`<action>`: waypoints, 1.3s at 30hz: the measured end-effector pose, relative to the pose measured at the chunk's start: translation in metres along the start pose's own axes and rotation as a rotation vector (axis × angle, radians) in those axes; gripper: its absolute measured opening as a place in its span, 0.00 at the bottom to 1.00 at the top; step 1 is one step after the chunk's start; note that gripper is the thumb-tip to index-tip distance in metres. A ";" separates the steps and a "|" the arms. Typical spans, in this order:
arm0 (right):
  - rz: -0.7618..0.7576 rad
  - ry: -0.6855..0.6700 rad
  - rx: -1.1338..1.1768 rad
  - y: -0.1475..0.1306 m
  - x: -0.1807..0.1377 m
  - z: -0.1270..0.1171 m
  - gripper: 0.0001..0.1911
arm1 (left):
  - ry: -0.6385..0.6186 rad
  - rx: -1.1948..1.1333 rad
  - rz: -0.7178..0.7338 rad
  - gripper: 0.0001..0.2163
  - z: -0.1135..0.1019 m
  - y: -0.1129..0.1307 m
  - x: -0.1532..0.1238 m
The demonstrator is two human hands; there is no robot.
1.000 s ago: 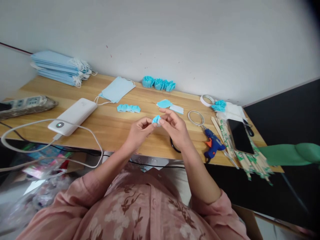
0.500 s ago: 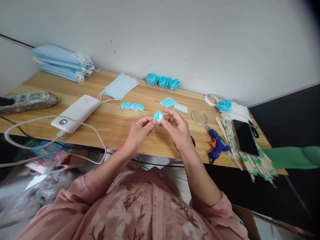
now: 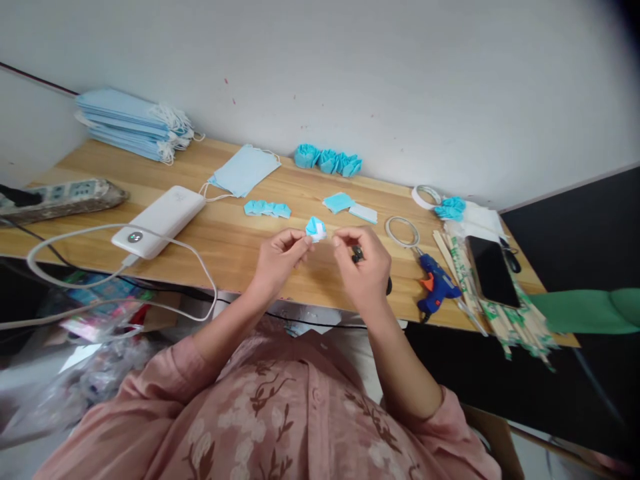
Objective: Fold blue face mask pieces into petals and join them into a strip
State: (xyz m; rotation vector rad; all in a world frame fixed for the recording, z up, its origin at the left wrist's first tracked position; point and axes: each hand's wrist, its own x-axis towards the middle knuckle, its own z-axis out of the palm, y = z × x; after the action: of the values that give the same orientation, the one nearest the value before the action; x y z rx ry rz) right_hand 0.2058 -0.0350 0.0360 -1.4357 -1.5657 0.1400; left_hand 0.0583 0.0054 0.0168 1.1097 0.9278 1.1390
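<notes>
My left hand [image 3: 283, 257] pinches a small folded blue-and-white paper piece [image 3: 315, 229] between thumb and fingertips, above the table's front. Just right of it, my right hand [image 3: 364, 261] is closed, thumb against forefinger, apart from the piece. Whether those fingertips hold anything is hidden. Beyond the hands lie a stack of blue sheets [image 3: 339, 202] and a paler stack of sheets [image 3: 363, 213]. A row of folded blue pieces [image 3: 267, 209] rests to the left. A dark object [image 3: 357, 254], only partly visible, shows through the gap in my right hand.
Blue paper flowers [image 3: 329, 161] line the wall. A face mask [image 3: 245, 171], a mask stack [image 3: 127, 123], a power bank [image 3: 159, 221] and a power strip [image 3: 65, 198] occupy the left. Rightward are a wire coil [image 3: 403, 231], a glue gun [image 3: 437, 287] and a phone [image 3: 493, 271].
My right hand has let go of the folded paper piece and moved slightly right, its fingers curling. My left hand still holds the piece. The view has shifted a little.
</notes>
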 end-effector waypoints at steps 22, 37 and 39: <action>-0.178 -0.054 -0.174 0.007 -0.007 0.004 0.06 | 0.005 0.201 0.173 0.07 0.007 -0.007 -0.006; 0.014 -0.115 0.064 0.003 -0.007 0.000 0.07 | 0.000 0.209 0.220 0.06 0.005 -0.012 -0.006; 0.024 -0.120 0.077 0.003 -0.006 0.000 0.08 | 0.004 0.209 0.226 0.06 0.005 -0.012 -0.006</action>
State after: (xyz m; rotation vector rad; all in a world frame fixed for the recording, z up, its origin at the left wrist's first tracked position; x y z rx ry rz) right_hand 0.2069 -0.0395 0.0310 -1.4084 -1.6224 0.3023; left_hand 0.0643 -0.0021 0.0062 1.4102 0.9577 1.2468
